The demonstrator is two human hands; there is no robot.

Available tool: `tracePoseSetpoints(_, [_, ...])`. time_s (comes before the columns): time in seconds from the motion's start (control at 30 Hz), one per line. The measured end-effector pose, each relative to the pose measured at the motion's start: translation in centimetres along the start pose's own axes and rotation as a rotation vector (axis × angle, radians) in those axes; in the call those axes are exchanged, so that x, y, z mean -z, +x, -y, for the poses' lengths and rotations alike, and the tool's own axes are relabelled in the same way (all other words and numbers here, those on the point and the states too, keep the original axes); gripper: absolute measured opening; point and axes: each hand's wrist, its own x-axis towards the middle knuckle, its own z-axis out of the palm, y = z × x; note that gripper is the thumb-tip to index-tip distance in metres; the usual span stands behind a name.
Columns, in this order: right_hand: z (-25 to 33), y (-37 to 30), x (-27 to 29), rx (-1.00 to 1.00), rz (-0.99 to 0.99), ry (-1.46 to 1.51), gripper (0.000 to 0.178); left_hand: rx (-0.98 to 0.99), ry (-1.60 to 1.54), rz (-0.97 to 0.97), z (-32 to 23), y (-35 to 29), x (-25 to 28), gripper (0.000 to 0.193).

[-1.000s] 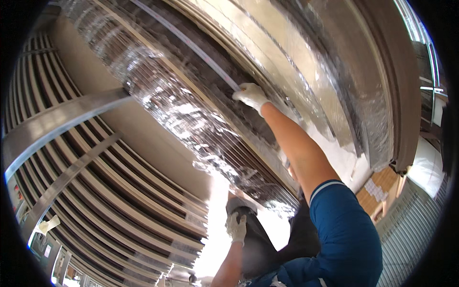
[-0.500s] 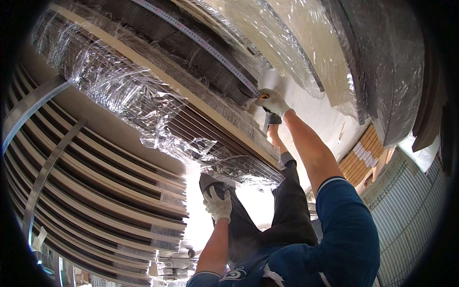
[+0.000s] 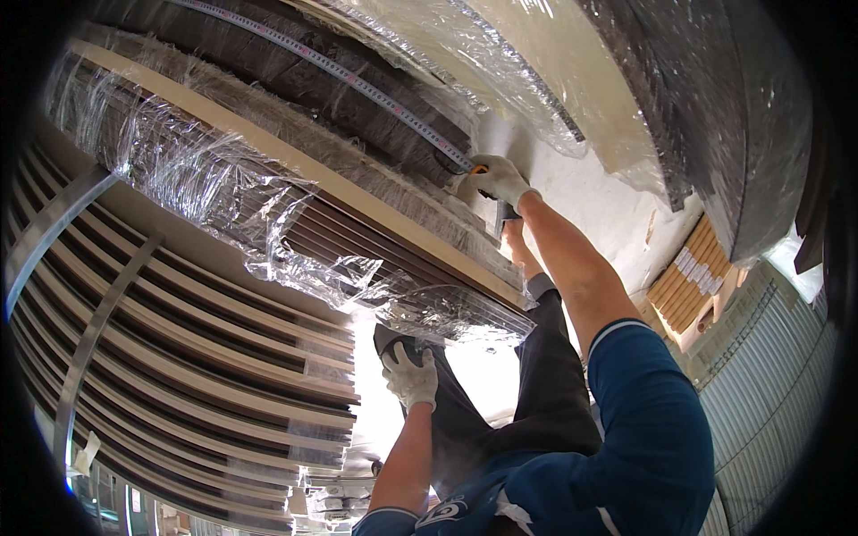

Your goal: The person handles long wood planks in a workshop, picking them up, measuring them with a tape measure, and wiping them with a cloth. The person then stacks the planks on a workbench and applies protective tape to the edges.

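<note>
My right hand (image 3: pixel 497 179), in a pale work glove, is closed around a tape measure (image 3: pixel 481 169) with orange on its case. The hand hides most of the case. Its long white blade (image 3: pixel 357 83) runs out to the upper left along a dark, film-wrapped board (image 3: pixel 393 138). My gloved left hand (image 3: pixel 411 375) rests on my bent knee in dark trousers, fingers spread around it.
Between my hands lies a stack of long brown boards (image 3: pixel 349 239) in torn clear film, with a pale strip (image 3: pixel 295 174) along its top. A metal rack (image 3: pixel 94 339) holds more boards at left. Film-wrapped panels (image 3: pixel 572 62) stand at upper right, near brown cartons (image 3: pixel 688 277).
The view has shifted slightly. The right hand and tape measure appear a little farther left, with the blade still extended. The left hand stays on the knee.
</note>
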Motion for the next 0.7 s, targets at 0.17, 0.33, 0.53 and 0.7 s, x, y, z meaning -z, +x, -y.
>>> tracePoseSetpoints(0.17, [-0.3, 0.4, 0.1, -0.022, 0.005, -0.079, 0.059, 0.001, 0.023, -0.018, -0.3, 0.0, -0.2, 0.075])
tracePoseSetpoints(0.33, [-0.8, 0.9, 0.0, -0.033, 0.04, -0.099, 0.061, 0.021, 0.038, 0.004, -0.4, 0.1, -0.2, 0.075])
tracePoseSetpoints(0.53, [-1.3, 1.5, -0.4, -0.056, 0.04, -0.114, 0.063, 0.035, 0.046, 0.016, -0.8, 0.1, 0.1, 0.075])
tracePoseSetpoints(0.7, [-2.0, 1.8, -0.5, -0.105, 0.094, -0.114, 0.066, 0.029, 0.02, 0.009, -0.9, 0.1, 0.1, 0.076])
